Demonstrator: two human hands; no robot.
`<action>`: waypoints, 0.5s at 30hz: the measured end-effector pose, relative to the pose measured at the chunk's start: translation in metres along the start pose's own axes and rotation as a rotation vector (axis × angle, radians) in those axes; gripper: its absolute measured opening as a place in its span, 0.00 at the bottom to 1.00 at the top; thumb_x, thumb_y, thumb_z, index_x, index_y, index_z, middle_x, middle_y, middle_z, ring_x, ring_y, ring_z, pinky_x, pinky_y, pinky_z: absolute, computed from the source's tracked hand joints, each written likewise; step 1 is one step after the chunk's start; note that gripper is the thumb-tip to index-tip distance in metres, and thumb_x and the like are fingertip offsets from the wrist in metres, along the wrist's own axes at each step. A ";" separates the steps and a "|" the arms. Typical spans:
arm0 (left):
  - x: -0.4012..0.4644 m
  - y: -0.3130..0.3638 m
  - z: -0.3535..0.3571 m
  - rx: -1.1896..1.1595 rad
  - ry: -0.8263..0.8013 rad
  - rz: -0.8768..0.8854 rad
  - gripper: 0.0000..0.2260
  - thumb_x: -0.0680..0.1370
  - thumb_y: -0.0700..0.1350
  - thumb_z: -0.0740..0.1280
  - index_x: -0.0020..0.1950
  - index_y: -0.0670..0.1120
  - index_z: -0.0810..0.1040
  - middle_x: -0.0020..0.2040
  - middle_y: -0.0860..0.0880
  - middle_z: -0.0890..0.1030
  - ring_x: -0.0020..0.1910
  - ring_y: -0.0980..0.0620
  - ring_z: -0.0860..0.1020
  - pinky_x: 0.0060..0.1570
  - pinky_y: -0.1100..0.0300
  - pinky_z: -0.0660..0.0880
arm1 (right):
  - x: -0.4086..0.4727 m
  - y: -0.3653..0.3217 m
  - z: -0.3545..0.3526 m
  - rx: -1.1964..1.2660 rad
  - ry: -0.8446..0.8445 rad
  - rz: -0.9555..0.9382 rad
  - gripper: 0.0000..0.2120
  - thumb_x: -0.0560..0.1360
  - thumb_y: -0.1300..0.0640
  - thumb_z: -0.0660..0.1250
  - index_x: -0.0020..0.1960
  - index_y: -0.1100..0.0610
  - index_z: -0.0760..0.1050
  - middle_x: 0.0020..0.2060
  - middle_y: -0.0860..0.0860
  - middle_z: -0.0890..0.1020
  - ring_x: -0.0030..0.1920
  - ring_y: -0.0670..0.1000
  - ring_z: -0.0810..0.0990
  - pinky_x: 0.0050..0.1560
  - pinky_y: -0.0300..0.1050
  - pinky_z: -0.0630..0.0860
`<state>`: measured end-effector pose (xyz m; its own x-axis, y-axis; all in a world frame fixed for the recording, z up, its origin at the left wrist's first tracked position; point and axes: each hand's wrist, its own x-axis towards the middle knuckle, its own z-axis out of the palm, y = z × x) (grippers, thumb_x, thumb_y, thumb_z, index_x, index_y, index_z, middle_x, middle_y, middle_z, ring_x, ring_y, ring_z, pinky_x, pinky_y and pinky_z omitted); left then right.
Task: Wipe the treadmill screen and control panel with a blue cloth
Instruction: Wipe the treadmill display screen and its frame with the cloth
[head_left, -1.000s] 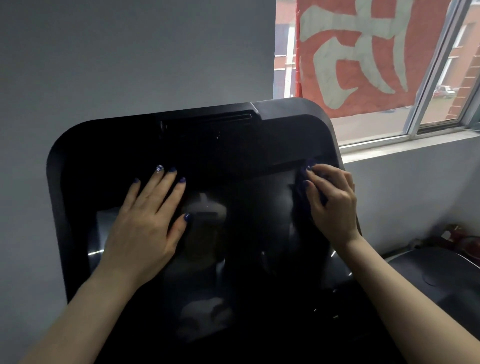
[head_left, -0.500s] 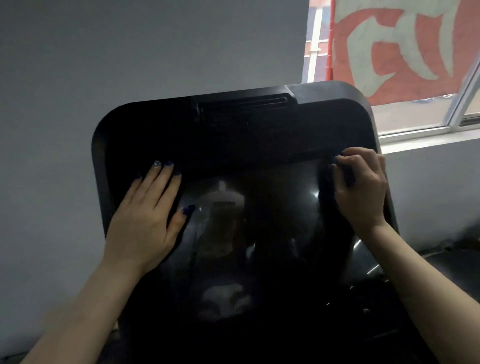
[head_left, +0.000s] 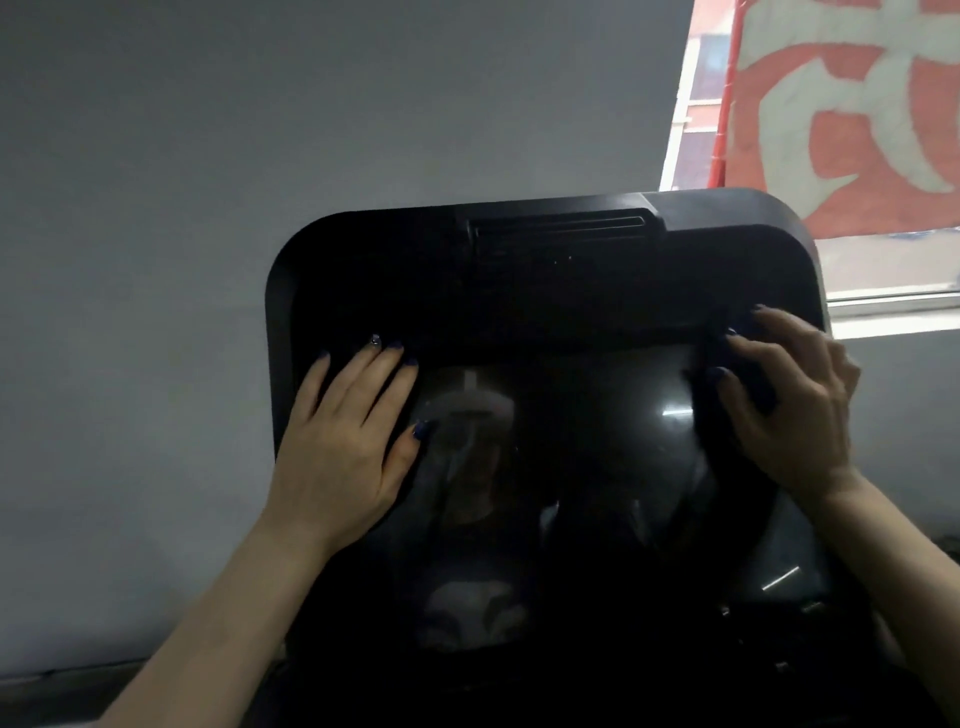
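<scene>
There were two hands: a left hand (head_left: 343, 441) and a right hand (head_left: 795, 410). One treadmill console (head_left: 545, 291) carried one dark screen (head_left: 571, 457). One dark cloth (head_left: 753, 379), one window (head_left: 883, 270) and one red banner (head_left: 852, 104) showed.

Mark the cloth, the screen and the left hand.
cloth (head_left: 756, 382): head view, dark fold showing under the right hand's fingers.
screen (head_left: 571, 415): head view, bare glossy glass between the hands.
left hand (head_left: 345, 441): head view, back of the hand, flat on the screen.
</scene>
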<state>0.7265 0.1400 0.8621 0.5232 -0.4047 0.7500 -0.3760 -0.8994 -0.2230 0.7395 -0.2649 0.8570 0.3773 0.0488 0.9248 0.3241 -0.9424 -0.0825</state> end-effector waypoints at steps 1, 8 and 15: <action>-0.002 -0.001 -0.001 0.011 0.009 -0.008 0.23 0.82 0.50 0.59 0.73 0.39 0.73 0.73 0.41 0.72 0.75 0.43 0.67 0.76 0.42 0.59 | 0.002 0.001 0.001 0.012 0.000 -0.005 0.13 0.77 0.54 0.68 0.56 0.61 0.81 0.64 0.60 0.76 0.62 0.63 0.75 0.61 0.53 0.66; -0.006 -0.002 0.004 -0.005 0.036 -0.025 0.22 0.83 0.50 0.58 0.72 0.39 0.73 0.74 0.41 0.72 0.74 0.43 0.69 0.73 0.45 0.64 | 0.002 0.002 0.009 0.087 0.053 -0.007 0.12 0.78 0.57 0.67 0.54 0.66 0.80 0.57 0.61 0.81 0.56 0.63 0.77 0.59 0.56 0.73; -0.007 -0.002 0.007 -0.004 0.043 -0.022 0.24 0.81 0.50 0.61 0.71 0.37 0.73 0.74 0.39 0.71 0.74 0.41 0.69 0.71 0.43 0.65 | -0.005 -0.005 0.012 0.138 0.062 -0.016 0.11 0.76 0.57 0.70 0.51 0.65 0.81 0.55 0.58 0.82 0.56 0.56 0.77 0.58 0.56 0.77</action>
<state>0.7289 0.1440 0.8528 0.4985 -0.3771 0.7806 -0.3674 -0.9075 -0.2037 0.7466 -0.2568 0.8488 0.3185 0.0387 0.9471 0.4475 -0.8870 -0.1142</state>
